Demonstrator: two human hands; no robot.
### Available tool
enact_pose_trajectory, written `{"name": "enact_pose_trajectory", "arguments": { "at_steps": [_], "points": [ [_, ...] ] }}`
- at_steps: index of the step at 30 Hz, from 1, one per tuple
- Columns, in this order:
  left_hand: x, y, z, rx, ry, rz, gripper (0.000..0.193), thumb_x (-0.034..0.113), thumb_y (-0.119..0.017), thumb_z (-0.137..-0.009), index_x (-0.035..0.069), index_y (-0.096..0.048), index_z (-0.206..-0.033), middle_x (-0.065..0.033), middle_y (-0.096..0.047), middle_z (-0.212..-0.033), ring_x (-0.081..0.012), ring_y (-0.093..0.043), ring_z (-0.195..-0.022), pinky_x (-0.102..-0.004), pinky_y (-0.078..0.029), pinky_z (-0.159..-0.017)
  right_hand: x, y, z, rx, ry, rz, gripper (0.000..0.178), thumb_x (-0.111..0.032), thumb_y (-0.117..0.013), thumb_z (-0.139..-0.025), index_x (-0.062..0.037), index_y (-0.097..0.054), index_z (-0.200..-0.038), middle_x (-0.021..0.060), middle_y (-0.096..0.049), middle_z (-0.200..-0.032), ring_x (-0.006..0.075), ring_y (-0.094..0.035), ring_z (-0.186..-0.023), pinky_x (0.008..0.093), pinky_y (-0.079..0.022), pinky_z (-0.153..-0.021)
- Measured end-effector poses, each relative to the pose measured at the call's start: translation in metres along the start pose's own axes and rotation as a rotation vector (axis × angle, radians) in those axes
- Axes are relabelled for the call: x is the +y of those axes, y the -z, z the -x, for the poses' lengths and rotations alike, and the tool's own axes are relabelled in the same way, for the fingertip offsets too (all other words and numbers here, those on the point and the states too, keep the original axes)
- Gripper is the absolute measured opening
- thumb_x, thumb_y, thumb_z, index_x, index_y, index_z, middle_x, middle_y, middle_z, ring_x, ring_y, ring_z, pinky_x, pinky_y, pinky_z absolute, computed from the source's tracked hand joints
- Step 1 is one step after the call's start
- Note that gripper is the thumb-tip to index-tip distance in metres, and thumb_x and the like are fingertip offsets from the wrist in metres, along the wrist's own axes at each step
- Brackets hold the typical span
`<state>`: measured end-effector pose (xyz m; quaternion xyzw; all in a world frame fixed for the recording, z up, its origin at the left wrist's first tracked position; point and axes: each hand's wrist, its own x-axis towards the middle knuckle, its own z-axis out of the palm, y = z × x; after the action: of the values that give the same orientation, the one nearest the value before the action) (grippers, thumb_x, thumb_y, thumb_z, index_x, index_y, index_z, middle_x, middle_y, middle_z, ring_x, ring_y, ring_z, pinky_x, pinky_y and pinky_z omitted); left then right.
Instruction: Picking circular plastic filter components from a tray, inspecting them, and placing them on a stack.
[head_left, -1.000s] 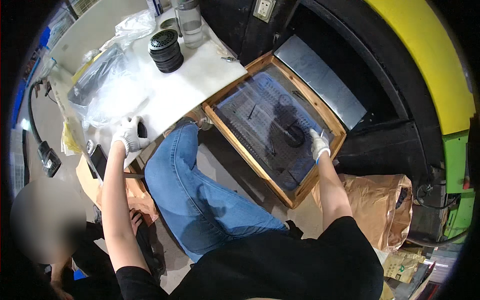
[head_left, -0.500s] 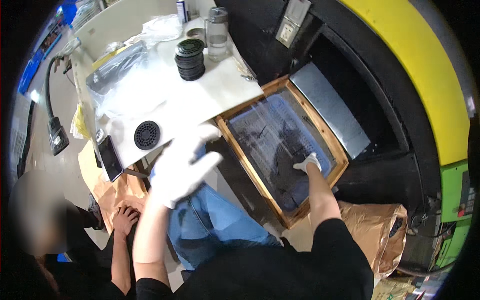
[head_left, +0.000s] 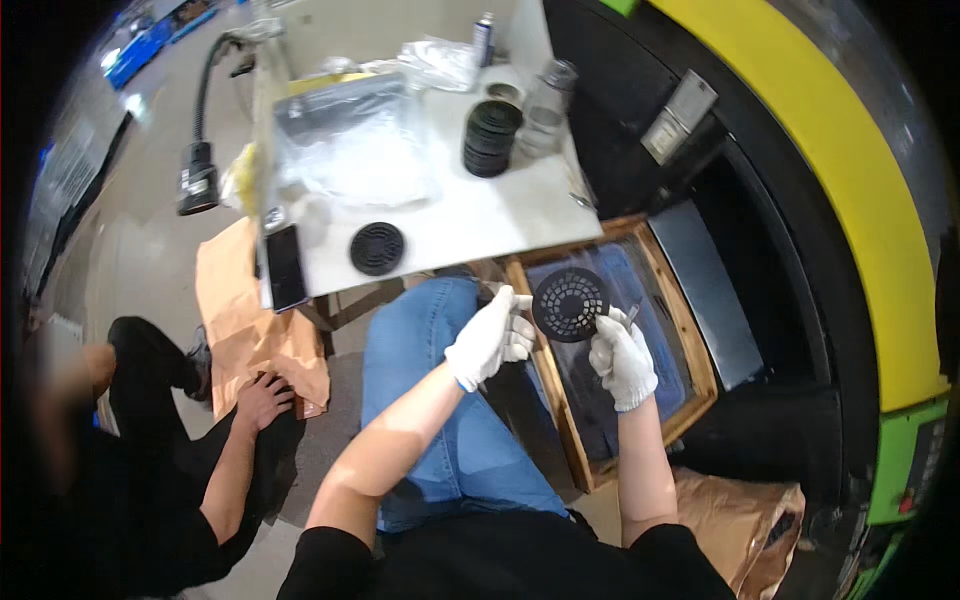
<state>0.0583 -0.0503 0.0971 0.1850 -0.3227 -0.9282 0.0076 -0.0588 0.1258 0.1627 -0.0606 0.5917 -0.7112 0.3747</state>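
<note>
A round black plastic grille disc (head_left: 570, 303) is held up above a wooden-framed tray, its slotted face toward me. My right hand (head_left: 622, 362), in a white glove, pinches its lower right rim. From those same fingers juts a small thin grey tool (head_left: 632, 316), its kind unclear. My left hand (head_left: 492, 340), also gloved, has its fingertips at the disc's left rim, the other fingers curled. The grip on that side is partly hidden. Another black grille disc (head_left: 377, 249) lies flat on the white table, and a stack of such discs (head_left: 490, 140) stands farther back.
The wooden frame (head_left: 562, 410) surrounds blue contents below my hands. On the white table (head_left: 480, 220) are a phone (head_left: 286, 268), plastic bags (head_left: 350, 140), a clear bottle (head_left: 548, 108) and a spray can (head_left: 483, 38). A co-worker's hand (head_left: 264, 400) rests at left by brown paper (head_left: 250, 330).
My right hand has come up out of the framed tray with a black disc. My left hand has moved right to the disc's edge. The view has shifted.
</note>
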Motion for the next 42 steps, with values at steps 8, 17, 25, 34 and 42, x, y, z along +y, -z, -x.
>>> {"name": "enact_pose_trajectory", "arguments": {
  "at_steps": [8,17,25,34,42],
  "points": [
    [0.022,0.000,0.013,-0.088,-0.396,-0.109,0.074,0.063,-0.036,-0.094,0.003,-0.042,-0.138,-0.0111,-0.055,-0.122,-0.0205,-0.054,-0.112,-0.0334,-0.045,-0.094,0.006,-0.056,-0.006,-0.107,-0.048,-0.105,0.018,-0.013,-0.056,-0.092,-0.0034,-0.061,-0.106,-0.0016,-0.060,-0.068,0.0038,-0.041,-0.039,0.0193,-0.032,-0.034],
    [0.020,-0.004,0.017,-0.017,-0.401,-0.188,0.023,0.012,-0.060,-0.091,0.001,-0.052,-0.110,-0.0073,-0.064,-0.102,-0.0137,-0.061,-0.092,-0.0289,-0.051,-0.083,0.057,-0.048,-0.003,-0.151,-0.142,-0.052,0.014,-0.022,-0.057,-0.093,-0.0096,-0.056,-0.100,-0.0023,-0.047,-0.060,0.0087,-0.045,-0.045,0.0218,-0.036,-0.041],
    [0.023,0.000,0.015,0.028,-0.459,-0.077,0.021,0.017,-0.058,-0.094,0.002,-0.059,-0.108,-0.0049,-0.066,-0.095,-0.0108,-0.062,-0.084,-0.0269,-0.052,-0.077,-0.008,-0.048,-0.021,0.003,0.538,0.785,0.030,-0.021,-0.050,-0.097,-0.0040,-0.060,-0.119,0.0048,-0.067,-0.098,0.0107,-0.057,-0.070,0.0257,-0.049,-0.068],
    [0.022,0.001,0.020,-0.028,-0.370,-0.245,0.016,0.018,-0.060,-0.093,0.003,-0.064,-0.098,0.0000,-0.064,-0.088,-0.0063,-0.058,-0.079,-0.0229,-0.049,-0.073,-0.006,-0.059,-0.047,-0.079,0.584,0.865,0.026,-0.017,-0.050,-0.096,0.0014,-0.068,-0.102,0.0091,-0.069,-0.097,0.0158,-0.063,-0.092,0.0278,-0.047,-0.083],
    [0.022,0.000,0.021,-0.019,-0.351,-0.267,0.014,0.018,-0.061,-0.093,0.004,-0.064,-0.095,0.0024,-0.063,-0.085,-0.0047,-0.056,-0.079,-0.0221,-0.047,-0.072,-0.003,-0.058,-0.049,-0.092,0.690,0.975,0.026,-0.010,-0.052,-0.090,-0.0029,-0.067,-0.109,0.0119,-0.069,-0.107,0.0228,-0.066,-0.101,0.0307,-0.049,-0.089]
  ]
}}
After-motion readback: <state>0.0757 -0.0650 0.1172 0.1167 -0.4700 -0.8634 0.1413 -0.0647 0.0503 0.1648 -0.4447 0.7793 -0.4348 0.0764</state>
